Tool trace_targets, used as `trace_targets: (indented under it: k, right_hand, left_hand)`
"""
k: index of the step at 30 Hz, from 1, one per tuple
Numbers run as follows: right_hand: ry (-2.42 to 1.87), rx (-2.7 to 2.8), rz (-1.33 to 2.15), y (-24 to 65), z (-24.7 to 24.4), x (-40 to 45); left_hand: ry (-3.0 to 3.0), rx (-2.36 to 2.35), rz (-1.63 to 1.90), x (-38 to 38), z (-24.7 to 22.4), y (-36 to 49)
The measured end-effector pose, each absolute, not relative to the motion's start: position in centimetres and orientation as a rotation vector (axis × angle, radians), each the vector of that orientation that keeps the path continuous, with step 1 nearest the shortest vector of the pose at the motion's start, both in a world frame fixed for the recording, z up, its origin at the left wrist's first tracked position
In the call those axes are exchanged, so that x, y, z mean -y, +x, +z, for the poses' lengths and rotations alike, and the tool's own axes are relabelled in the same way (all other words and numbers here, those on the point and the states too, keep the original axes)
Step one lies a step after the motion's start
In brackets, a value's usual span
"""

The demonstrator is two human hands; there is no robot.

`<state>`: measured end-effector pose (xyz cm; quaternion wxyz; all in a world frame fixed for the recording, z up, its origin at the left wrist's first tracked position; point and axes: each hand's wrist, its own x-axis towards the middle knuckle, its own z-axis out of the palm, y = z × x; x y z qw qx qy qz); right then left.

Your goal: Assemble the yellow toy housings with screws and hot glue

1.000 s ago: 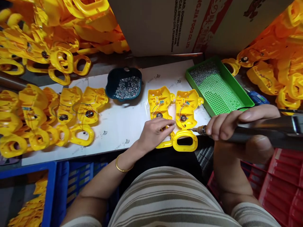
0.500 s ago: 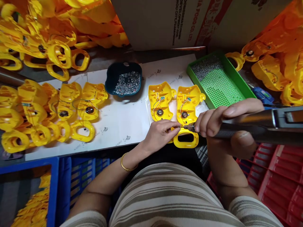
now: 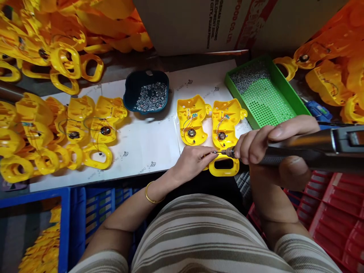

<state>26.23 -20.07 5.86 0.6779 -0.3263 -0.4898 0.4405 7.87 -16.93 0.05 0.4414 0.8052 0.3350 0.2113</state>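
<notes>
My right hand (image 3: 256, 146) is wrapped around a dark electric screwdriver (image 3: 307, 146), which lies nearly level with its bit pointing left. The fingers of my left hand (image 3: 189, 162) are pinched together at the bit's tip on a small screw (image 3: 215, 152), mostly covered by the fingertips. Under both hands lies a yellow plastic shell half (image 3: 226, 125) with a handle loop, wires, a small circuit board and a round speaker. A matching yellow shell half (image 3: 184, 110) lies to its left, its lower part behind my left hand.
A dark tray (image 3: 128, 96) of small screws stands behind and left of the shells. At the back right is a green perforated tray (image 3: 287, 99) with more screws. Several wired yellow shells (image 3: 99, 113) line the left side. A carton (image 3: 182, 30) rises behind; a blue screwdriver (image 3: 318, 112) lies right.
Both hands stay almost in place, with the bit tip still at the left fingertips. The view has shifted slightly, and a bit of the screw shows more clearly now.
</notes>
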Motion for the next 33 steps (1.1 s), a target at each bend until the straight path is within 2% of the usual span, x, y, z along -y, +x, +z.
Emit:
trace_targets:
  k: [11,17,25,33]
  right_hand:
    - [-0.651,1.208,1.069,27.2,6.1,19.9]
    - [-0.757,1.088,0.741,27.3,6.4,19.2]
    - [-0.789,1.111,0.682,26.2,3.2,17.3]
    - [-0.785,1.147,0.706,25.7,1.4,16.4]
  left_hand:
    - [2.173,-0.797,0.485,17.5,0.5,7.6]
    - [2.597,-0.886,0.71,18.1,0.2,7.4]
    - [2.838,-0.721,0.371,19.7,-0.2,8.9]
    - [2.813,-0.683,0.294,19.5,-0.5,9.1]
